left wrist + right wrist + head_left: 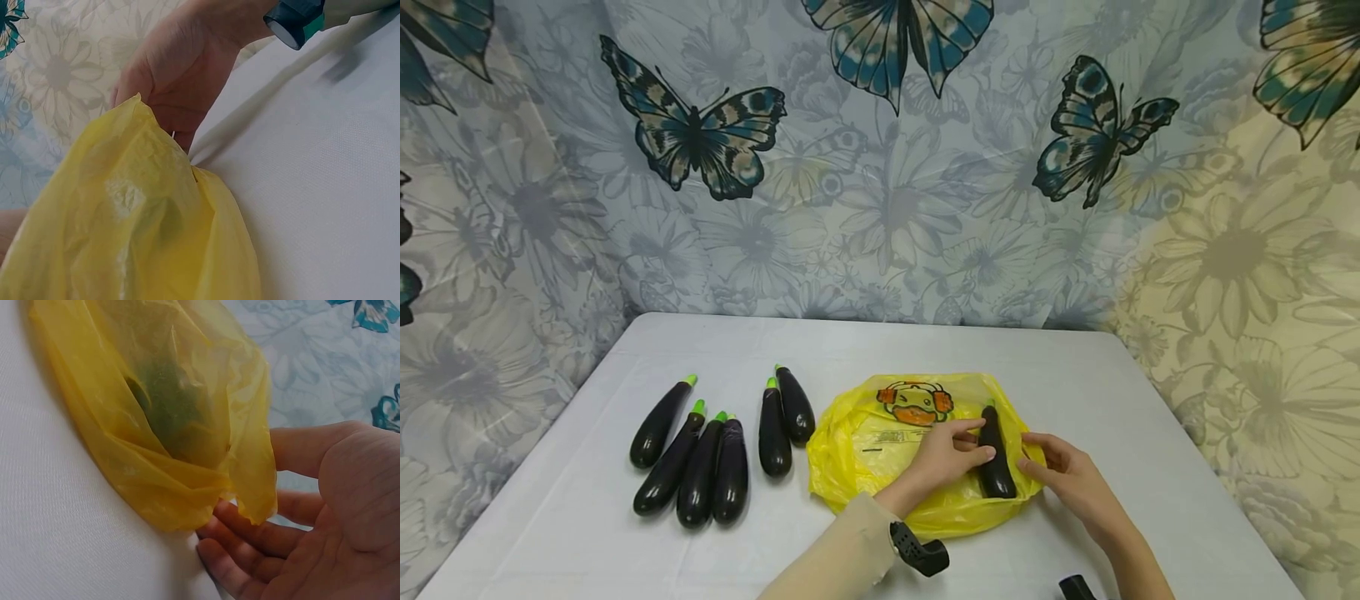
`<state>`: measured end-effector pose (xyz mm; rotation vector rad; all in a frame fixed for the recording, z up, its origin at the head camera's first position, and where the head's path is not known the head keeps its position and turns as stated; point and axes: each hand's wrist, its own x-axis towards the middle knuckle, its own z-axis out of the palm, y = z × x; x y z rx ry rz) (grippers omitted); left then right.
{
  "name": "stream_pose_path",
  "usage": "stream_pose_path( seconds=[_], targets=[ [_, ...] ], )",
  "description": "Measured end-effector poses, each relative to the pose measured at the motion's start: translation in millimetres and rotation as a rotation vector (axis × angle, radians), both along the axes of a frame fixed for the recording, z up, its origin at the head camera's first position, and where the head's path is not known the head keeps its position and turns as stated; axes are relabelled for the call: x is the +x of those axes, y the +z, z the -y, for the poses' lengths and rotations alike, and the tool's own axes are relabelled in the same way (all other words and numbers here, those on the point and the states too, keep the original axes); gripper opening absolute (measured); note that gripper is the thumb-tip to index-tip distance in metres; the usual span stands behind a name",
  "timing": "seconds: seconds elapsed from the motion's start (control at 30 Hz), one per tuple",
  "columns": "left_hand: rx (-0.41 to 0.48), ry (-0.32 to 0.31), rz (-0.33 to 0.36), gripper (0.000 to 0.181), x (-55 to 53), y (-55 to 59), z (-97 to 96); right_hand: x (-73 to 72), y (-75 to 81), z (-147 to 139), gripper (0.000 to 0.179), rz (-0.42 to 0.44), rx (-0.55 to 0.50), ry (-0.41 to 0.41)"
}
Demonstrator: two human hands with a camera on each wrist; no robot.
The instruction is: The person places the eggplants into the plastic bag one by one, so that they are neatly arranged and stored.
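Observation:
A yellow plastic bag (880,467) with a printed cartoon duck face lies on the table. One dark eggplant (996,467) sits at the bag's right side, its green tip pointing away. My left hand (943,457) reaches across the bag and holds this eggplant at its left side with thumb and fingers. My right hand (1067,479) pinches the bag's right edge. In the right wrist view, the thumb and fingers of that hand (319,506) meet the yellow edge, and a dark shape shows through the plastic. The left wrist view has the bag (137,219) covering most of the near part.
To the left, several eggplants (698,483) lie side by side on the white tabletop (587,533). Two more eggplants (775,433) rest close to the bag. A butterfly-patterned cloth (887,208) hangs behind the table.

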<state>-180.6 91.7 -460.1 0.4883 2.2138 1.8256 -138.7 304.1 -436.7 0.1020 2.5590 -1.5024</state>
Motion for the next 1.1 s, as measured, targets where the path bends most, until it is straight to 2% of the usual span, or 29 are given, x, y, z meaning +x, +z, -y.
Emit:
stream_pose_path(
  seconds=[0.5,0.6,0.7,0.8,0.93,1.03,1.1],
  targets=[
    [0.006,0.011,0.010,0.044,-1.8,-1.2,-1.7,-0.3,-1.2,-1.1,0.063,-0.010,-0.005,0.003],
    [0.010,0.006,0.032,0.046,-1.4,1.8,0.5,-0.5,-1.5,-1.2,0.064,-0.010,-0.011,0.003],
    [-0.017,-0.012,0.050,0.047,1.4,11.6,9.2,-1.2,-2.1,-0.8,0.064,-0.004,-0.016,-0.004],
    [-0.060,-0.057,0.022,0.045,7.2,29.6,29.7,-1.8,-2.6,0.2,0.066,0.013,-0.018,-0.018],
    [-0.076,-0.097,-0.063,0.040,16.8,57.0,76.6,-1.3,-2.5,1.1,0.068,0.026,-0.013,-0.027],
    [-0.074,-0.064,-0.097,0.039,22.2,70.4,121.3,-0.9,-2.0,1.0,0.069,0.030,-0.007,-0.029],
    [-0.081,-0.021,-0.093,0.040,24.6,74.2,151.7,-0.8,-1.9,0.6,0.070,0.039,-0.007,-0.037]
  ],
)
